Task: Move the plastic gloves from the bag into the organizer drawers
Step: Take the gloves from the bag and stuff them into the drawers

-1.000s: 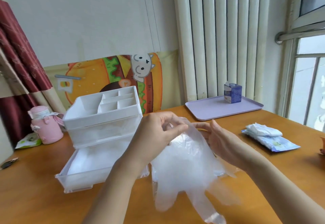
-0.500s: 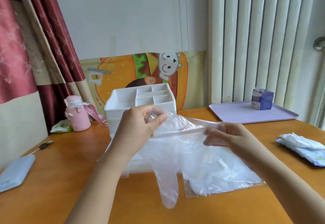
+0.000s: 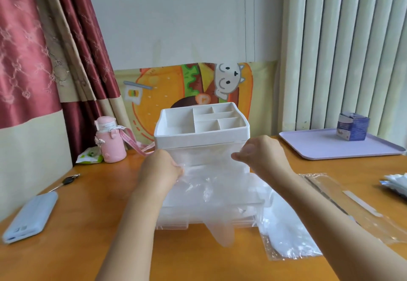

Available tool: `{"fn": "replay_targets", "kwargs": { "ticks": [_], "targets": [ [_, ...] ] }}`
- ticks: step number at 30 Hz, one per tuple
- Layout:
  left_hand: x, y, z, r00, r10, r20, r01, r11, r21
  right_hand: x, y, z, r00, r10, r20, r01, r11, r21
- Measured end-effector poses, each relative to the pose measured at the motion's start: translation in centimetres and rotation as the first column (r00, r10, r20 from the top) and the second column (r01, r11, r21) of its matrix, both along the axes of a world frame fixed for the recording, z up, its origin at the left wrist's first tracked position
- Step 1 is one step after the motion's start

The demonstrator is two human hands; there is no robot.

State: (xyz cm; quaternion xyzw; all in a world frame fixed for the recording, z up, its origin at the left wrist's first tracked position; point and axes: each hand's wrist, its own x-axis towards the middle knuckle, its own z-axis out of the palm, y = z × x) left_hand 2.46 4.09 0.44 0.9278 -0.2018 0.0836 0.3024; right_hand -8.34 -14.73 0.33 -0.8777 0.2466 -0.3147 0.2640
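Note:
A thin clear plastic glove (image 3: 211, 188) hangs stretched between my two hands, in front of the white organizer (image 3: 201, 126). My left hand (image 3: 160, 170) pinches its left cuff edge and my right hand (image 3: 264, 155) pinches the right edge. The glove's fingers droop over the pulled-out clear drawer (image 3: 176, 214) at the organizer's base. To the right, the clear bag (image 3: 330, 203) lies flat on the table with more gloves (image 3: 286, 232) spilling from it.
A pink bottle (image 3: 110, 144) and a small green packet (image 3: 89, 156) stand left of the organizer. A blue phone (image 3: 30, 216) and a key (image 3: 66, 181) lie at the left. A lilac tray (image 3: 330, 146) with a blue box (image 3: 352, 129) sits at the back right; a wipes pack (image 3: 396, 183) at the right edge.
Both hands have carried the glove forward and spread it wider, from over the table to over the open drawer. The camera has swung left, centring the organizer.

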Motion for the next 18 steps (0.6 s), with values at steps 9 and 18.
{"fn": "replay_targets", "kwargs": {
  "ticks": [9,18],
  "targets": [
    [0.9,-0.8,-0.8,0.992,0.126,0.027,-0.129,0.980,0.151,-2.0,5.9,0.1,0.950,0.263,-0.170,-0.295,0.933,-0.205],
    [1.3,-0.6,-1.4,0.994,0.110,-0.016,-0.107,0.989,0.102,1.9,6.0,-1.3,0.518,0.348,-0.781,-0.508,0.860,0.047]
  ]
}}
